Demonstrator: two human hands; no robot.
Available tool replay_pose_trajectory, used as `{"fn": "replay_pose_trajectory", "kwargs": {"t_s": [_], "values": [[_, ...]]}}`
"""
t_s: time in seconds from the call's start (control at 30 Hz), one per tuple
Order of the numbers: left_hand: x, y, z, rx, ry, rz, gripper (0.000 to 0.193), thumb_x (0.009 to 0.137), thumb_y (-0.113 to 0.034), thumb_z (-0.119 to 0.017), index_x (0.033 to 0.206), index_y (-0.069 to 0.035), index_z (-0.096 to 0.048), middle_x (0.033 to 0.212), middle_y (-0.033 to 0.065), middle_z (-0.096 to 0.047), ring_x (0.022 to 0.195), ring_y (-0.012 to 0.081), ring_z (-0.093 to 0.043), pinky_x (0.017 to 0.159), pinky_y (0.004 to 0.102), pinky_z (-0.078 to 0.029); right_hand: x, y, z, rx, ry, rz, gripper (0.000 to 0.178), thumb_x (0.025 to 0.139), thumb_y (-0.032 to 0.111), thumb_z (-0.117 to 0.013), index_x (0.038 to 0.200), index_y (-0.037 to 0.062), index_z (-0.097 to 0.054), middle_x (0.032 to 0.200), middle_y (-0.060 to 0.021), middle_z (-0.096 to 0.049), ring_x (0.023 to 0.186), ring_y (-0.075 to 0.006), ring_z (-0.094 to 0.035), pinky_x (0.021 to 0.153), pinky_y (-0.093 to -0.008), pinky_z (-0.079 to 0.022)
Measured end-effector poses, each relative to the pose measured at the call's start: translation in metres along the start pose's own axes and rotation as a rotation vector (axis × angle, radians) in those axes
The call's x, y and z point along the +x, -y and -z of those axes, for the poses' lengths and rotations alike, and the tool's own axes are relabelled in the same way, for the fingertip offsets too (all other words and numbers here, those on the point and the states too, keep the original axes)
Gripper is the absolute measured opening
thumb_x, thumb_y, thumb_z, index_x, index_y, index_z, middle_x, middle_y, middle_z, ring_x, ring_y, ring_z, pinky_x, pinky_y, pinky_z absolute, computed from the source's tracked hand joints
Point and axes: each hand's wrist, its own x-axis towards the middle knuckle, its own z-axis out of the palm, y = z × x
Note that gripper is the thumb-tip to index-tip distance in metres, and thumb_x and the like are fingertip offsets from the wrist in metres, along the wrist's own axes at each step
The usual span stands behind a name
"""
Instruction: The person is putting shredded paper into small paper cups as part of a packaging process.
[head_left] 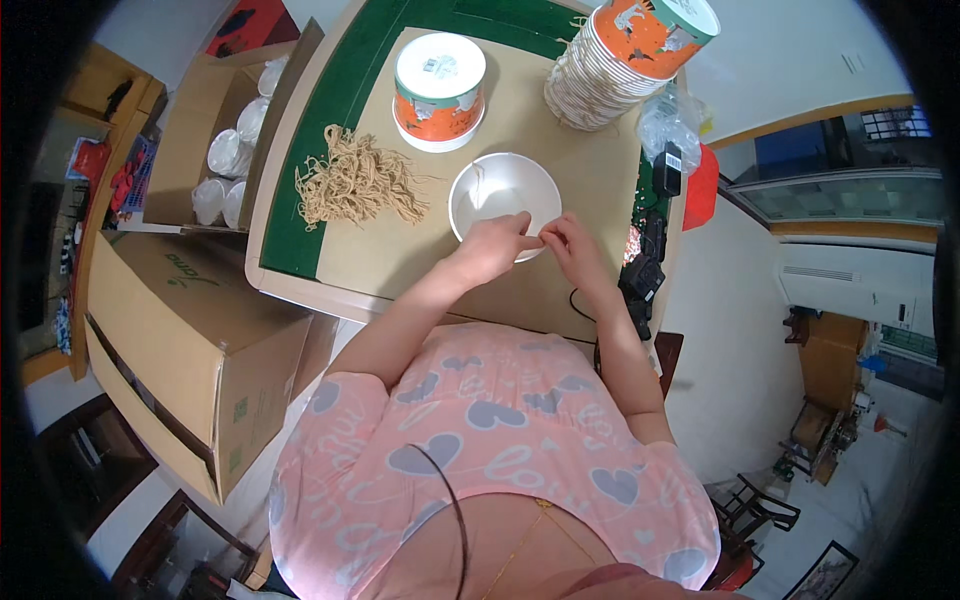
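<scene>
White tub [538,192] partly under the left grip [490,248]

White bowl [503,190], tan strings [357,185], green tabletop [290,243], pink heart-patterned garment [540,425]

Single view: head cam, left of two side-by-side fisheyes, worn on the head. Looks steeply down and forward, upright, unmirrored, past the pink shirt [480,415] onto the counter [283,235]. Bowl [505,185] sits a bit above frame centre, seen from above into its open inside. Shirt, below bowl, is nearest to lens and looms large; forearms [410,310] run from beside it toward bowl. Stack [630,50] beyond bowl clipped by top edge. Very wide: carton [195,335] left of bowl, distant chair [757,503] far right of it. Straight edges bend outward from bowl; dark corners.
</scene>
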Motion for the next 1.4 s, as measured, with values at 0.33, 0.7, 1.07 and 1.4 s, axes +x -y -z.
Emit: {"fn": "replay_pose_trajectory", "kwargs": {"t_s": [0.33,0.7,1.07,1.4], "values": [[0.003,0.003,-0.02,-0.053,0.037,0.178,0.015,0.083,-0.02,-0.06,0.09,-0.007,-0.06,0.087,0.0105,-0.056,0.078,0.0287,-0.059,0.066,0.0384,-0.048,0.005,-0.007,-0.011,0.037,-0.089,-0.017,0.009,0.083,0.01,-0.062,0.086,0.001,-0.059,0.08,-0.0103,-0.054,0.068,-0.0218,-0.056,0.062,-0.0315,-0.045],[0.012,0.012,-0.016,-1.392,0.057,0.867,0.013,0.084,-0.013,-0.062,0.09,-0.002,-0.06,0.079,0.0028,-0.058,0.064,0.0104,-0.057,0.052,0.0211,-0.047,-0.021,-0.004,-0.051,0.322,-0.472,-0.185,0.008,0.082,0.008,-0.064,0.085,0.0009,-0.062,0.077,-0.005,-0.055,0.066,-0.0127,-0.053,0.06,-0.024,-0.043],[0.012,0.015,-0.02,-1.456,0.038,0.942,0.013,0.082,-0.011,-0.062,0.085,0.001,-0.06,0.072,0.004,-0.057,0.054,0.0074,-0.052,0.043,0.0189,-0.04,-0.023,0.018,-0.061,0.195,-0.696,-0.044,0.007,0.08,0.005,-0.066,0.086,0.002,-0.063,0.08,-0.0061,-0.057,0.069,-0.0147,-0.056,0.064,-0.0265,-0.046],[0.009,0.008,-0.016,-1.44,-0.004,0.992,0.015,0.083,-0.015,-0.064,0.089,-0.001,-0.061,0.075,-0.0001,-0.058,0.058,0.0054,-0.052,0.047,0.0162,-0.041,-0.024,0.016,-0.063,0.056,-0.684,0.022,0.008,0.078,0.005,-0.067,0.085,0.0036,-0.065,0.08,-0.0079,-0.058,0.07,-0.0196,-0.057,0.064,-0.0299,-0.047]]}}
